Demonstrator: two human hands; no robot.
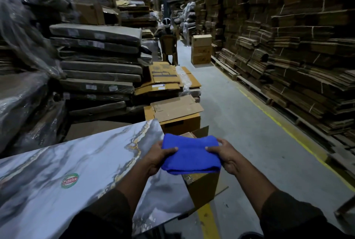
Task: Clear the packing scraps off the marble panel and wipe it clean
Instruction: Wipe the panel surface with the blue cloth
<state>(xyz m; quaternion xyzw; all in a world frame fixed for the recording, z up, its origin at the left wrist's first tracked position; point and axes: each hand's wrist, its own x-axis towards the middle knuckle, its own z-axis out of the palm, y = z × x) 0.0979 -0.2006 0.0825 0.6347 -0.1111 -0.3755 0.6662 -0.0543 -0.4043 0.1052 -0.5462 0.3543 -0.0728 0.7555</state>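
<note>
Fingers of both hands — left hand (156,157), right hand (225,153) — pinch the folded blue cloth (191,154); marble panel (80,162) looks scrap-free — wiping remains.

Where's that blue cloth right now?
In the head view the folded blue cloth sits low and right of centre, held between the left hand and right hand, just past the marble panel's right edge, above an open cardboard box.

"Patelsa" oval sticker (70,180), marble panel (92,154)
</note>
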